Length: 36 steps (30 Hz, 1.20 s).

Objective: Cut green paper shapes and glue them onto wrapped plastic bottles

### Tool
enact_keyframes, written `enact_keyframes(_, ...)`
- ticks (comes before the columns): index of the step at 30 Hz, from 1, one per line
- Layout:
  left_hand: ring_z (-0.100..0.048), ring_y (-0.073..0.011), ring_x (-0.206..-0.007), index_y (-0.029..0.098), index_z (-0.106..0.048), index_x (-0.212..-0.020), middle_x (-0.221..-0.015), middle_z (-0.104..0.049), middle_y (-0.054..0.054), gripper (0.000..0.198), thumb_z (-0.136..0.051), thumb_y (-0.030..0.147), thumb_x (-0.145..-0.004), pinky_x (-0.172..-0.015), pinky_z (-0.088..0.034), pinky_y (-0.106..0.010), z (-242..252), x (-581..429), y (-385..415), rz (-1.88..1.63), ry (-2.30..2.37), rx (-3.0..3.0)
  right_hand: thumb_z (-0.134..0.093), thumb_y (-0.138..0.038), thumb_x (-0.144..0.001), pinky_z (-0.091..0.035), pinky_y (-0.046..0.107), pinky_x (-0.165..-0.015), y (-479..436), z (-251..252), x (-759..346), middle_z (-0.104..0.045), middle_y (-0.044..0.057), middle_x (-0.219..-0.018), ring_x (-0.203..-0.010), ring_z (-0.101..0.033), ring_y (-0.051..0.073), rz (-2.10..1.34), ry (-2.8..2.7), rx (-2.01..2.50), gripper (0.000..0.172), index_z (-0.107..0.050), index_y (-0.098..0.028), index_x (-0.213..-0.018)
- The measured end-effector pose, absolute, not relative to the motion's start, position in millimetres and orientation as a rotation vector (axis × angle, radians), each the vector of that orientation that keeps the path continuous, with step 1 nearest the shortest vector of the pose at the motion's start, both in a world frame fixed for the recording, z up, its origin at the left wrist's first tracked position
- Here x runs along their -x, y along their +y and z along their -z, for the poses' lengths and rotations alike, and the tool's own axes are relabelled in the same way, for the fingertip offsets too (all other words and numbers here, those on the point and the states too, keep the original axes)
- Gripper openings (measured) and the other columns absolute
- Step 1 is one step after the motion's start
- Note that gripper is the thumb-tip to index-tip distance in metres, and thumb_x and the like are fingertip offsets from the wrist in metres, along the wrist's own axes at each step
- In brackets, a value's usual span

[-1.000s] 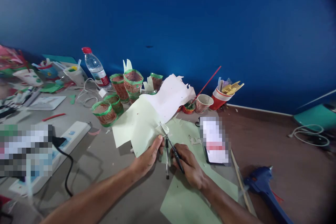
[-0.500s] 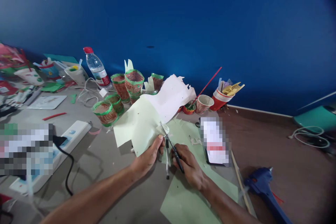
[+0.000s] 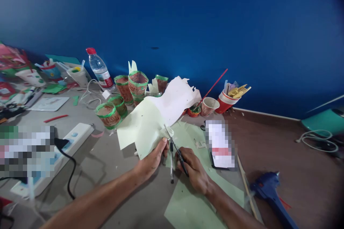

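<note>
My left hand (image 3: 152,157) pinches the lower edge of a pale green sheet of paper (image 3: 147,121), thumb on top. The sheet is bent and meets a whiter, ragged-edged paper (image 3: 177,96) behind it. Black-handled scissors (image 3: 181,159) are gripped in my right hand (image 3: 195,170), their blades pointing up and left at the sheet's edge by my left thumb. How far the blades are apart is hard to see. Between my hands a clear pen with a black cap (image 3: 171,164) lies on the table. More pale green paper (image 3: 199,204) lies flat under my right forearm.
Green-rimmed brown cups (image 3: 107,116) and a water bottle (image 3: 99,69) stand at the back left. A power strip (image 3: 77,136) lies on the left. On the right are a phone (image 3: 219,143), a blue glue gun (image 3: 268,189) and red cups with cutlery (image 3: 227,100).
The view has shifted very slightly. My hands, the scissors and the paper keep almost the same positions.
</note>
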<state>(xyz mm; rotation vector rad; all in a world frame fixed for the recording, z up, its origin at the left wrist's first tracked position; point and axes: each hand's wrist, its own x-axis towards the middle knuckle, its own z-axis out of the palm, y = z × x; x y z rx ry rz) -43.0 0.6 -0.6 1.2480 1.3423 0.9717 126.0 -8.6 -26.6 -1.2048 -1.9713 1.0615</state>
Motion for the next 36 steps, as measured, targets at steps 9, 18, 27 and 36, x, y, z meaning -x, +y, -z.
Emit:
enact_keyframes(9,-0.047,-0.0152,-0.059,0.022,-0.046,-0.058,-0.058,-0.046,0.002,0.046,-0.038,0.058,-0.085,-0.075,-0.043,-0.03,-2.4,43.5,-0.5,-0.926,1.344,-1.255,-0.037,-0.022,-0.084,-0.036,0.034,-0.072,-9.2,26.3,-125.8,-0.049,0.002,-0.071,-0.071,-0.047,0.019,-1.056,-1.971,1.202,0.018,-0.042,-0.021,-0.067)
enact_keyframes(18,-0.046,-0.015,-0.056,0.022,-0.047,-0.056,-0.055,-0.045,0.002,0.045,-0.041,0.055,-0.085,-0.073,-0.042,-0.03,-7.6,42.3,-0.8,-0.948,1.35,-1.214,-0.037,-0.024,-0.084,-0.037,0.036,-0.072,-8.9,28.9,-125.8,-0.048,0.003,-0.071,-0.072,-0.045,0.02,-1.051,-1.972,1.232,0.018,-0.04,-0.021,-0.066)
enact_keyframes(27,-0.047,-0.0146,-0.057,0.022,-0.048,-0.057,-0.056,-0.047,0.002,0.046,-0.042,0.058,-0.084,-0.074,-0.042,-0.029,-0.2,41.3,0.4,-0.984,1.321,-1.207,-0.036,-0.022,-0.083,-0.036,0.035,-0.071,-9.4,26.8,-125.6,-0.048,0.002,-0.071,-0.072,-0.045,0.02,-1.047,-1.979,1.24,0.017,-0.04,-0.022,-0.067)
enact_keyframes(36,-0.047,-0.0142,-0.057,0.022,-0.047,-0.054,-0.056,-0.048,0.002,0.048,-0.046,0.06,-0.083,-0.072,-0.045,-0.029,-1.4,43.4,-0.9,-0.996,1.322,-1.211,-0.04,-0.021,-0.082,-0.037,0.033,-0.069,-8.5,27.5,-126.0,-0.048,0.001,-0.07,-0.069,-0.046,0.018,-1.023,-1.981,1.202,0.016,-0.041,-0.021,-0.066)
